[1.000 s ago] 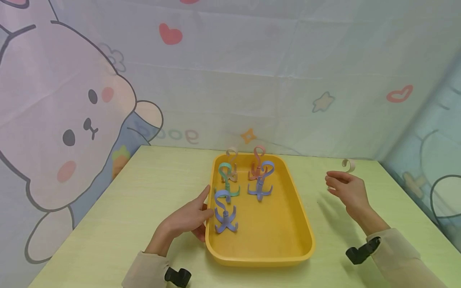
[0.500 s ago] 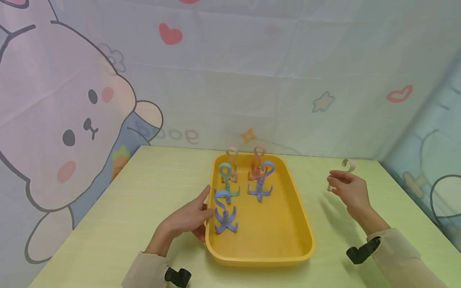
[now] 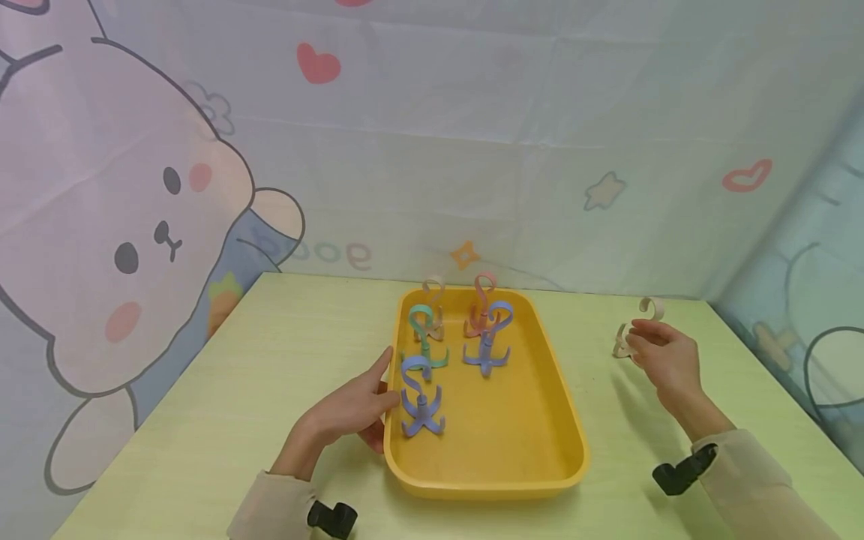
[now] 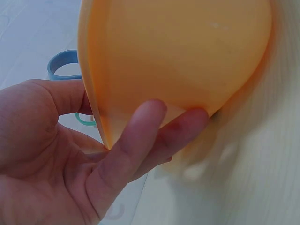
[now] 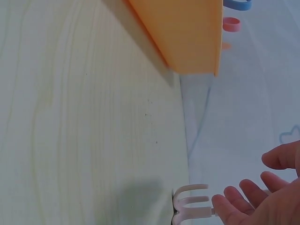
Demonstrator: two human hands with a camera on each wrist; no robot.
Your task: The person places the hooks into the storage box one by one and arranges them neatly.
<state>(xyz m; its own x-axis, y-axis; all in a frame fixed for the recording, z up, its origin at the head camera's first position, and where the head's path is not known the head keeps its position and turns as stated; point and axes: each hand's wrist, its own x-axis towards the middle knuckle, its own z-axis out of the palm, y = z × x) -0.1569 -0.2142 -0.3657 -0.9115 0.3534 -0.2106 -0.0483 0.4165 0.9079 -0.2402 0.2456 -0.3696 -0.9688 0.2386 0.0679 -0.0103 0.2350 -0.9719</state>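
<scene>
My left hand [image 3: 358, 409] grips the left rim of a yellow tray [image 3: 499, 450]; its thumb lies over the rim and the fingers are against the outer wall. On the table right of the tray stands a beige pronged hanging hook [image 3: 619, 346] with a curled top. Beside its stem is my right hand [image 3: 668, 360]. In the right wrist view, the right thumb is apart from the fingers, whose tips are close to the beige hook [image 5: 193, 213]. Touch cannot be told.
In the tray stand several similar hooks: a front purple hook [image 3: 422, 416], another purple hook [image 3: 486, 356], a green hook [image 3: 426, 349], a pink hook [image 3: 481, 324] and a beige hook [image 3: 433, 328]. A printed cloth [image 3: 540, 187] hangs behind the table [image 3: 304, 322].
My right hand has shifted slightly right, and more of the beige hook's prongs show. That hook stays about where it was. The left hand and tray have not visibly moved.
</scene>
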